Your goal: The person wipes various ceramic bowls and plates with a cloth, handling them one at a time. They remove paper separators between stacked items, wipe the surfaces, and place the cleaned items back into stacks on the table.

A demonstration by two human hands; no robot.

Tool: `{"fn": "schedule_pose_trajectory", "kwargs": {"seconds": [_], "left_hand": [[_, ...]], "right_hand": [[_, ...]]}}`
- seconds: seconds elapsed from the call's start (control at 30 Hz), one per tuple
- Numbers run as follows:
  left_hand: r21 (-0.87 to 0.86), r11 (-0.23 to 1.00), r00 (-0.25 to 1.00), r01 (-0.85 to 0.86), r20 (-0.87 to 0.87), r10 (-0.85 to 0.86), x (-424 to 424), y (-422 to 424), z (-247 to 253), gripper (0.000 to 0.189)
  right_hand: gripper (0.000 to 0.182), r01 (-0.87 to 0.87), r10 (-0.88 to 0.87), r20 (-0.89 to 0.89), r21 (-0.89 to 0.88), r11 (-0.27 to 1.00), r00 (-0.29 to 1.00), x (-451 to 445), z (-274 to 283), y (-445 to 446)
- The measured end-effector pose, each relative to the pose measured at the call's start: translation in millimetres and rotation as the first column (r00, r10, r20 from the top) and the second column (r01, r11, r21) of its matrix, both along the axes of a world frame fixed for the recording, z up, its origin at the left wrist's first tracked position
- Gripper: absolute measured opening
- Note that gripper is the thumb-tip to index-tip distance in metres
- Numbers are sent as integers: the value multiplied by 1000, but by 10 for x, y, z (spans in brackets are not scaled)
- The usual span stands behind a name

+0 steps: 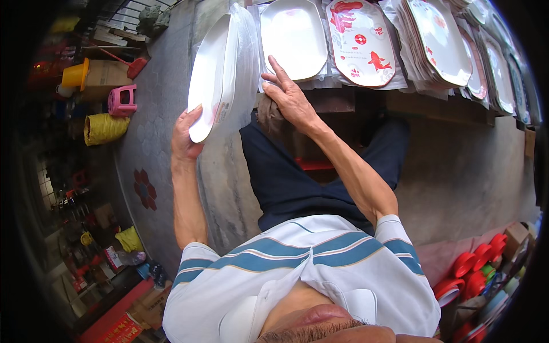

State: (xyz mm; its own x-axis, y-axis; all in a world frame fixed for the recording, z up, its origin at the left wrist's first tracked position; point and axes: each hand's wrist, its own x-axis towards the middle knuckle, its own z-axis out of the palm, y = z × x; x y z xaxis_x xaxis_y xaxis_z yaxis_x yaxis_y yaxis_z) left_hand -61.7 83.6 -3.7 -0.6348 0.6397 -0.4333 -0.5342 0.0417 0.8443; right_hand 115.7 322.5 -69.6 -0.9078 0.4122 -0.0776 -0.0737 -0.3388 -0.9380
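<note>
My left hand (pixel 187 132) grips the near end of a white oblong plate (pixel 210 81), tilted up on its side, with at least one more plate and clear plastic wrapping (pixel 246 73) against its back. A brown cloth (pixel 271 113) hangs below the palm of my right hand (pixel 283 92), apparently held by its lower fingers. The index finger of that hand points over the near left edge of a white plate (pixel 294 38) on the display. Beside that plate lies a white one with red fish designs (pixel 360 43).
More plates stand in wrapped stacks (pixel 441 38) at the upper right. A pink plastic stool (pixel 122 100), a yellow bag (pixel 105 128) and a red dustpan (pixel 137 67) are on the left. Red plastic basins (pixel 464 263) sit at the lower right.
</note>
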Motion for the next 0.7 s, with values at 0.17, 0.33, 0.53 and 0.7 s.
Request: {"fn": "schedule_pose_trajectory", "kwargs": {"seconds": [0.17,0.33,0.53,0.7], "left_hand": [[-33,999,999,2,-43,-3,228,198,111,35],[-54,997,994,50,-92,-55,312,224,104,39],[-43,999,999,12,-50,-14,388,185,8,41],[-33,999,1000,-19,22,20,437,154,-71,43]], "right_hand": [[64,-169,167,-28,-175,970,986,-201,-32,21],[53,-222,238,-6,-387,895,971,-179,-50,-121],[41,-245,303,38,-500,831,952,-170,-140,-236],[41,-358,427,34,-490,795,903,-134,-200,-224]]}}
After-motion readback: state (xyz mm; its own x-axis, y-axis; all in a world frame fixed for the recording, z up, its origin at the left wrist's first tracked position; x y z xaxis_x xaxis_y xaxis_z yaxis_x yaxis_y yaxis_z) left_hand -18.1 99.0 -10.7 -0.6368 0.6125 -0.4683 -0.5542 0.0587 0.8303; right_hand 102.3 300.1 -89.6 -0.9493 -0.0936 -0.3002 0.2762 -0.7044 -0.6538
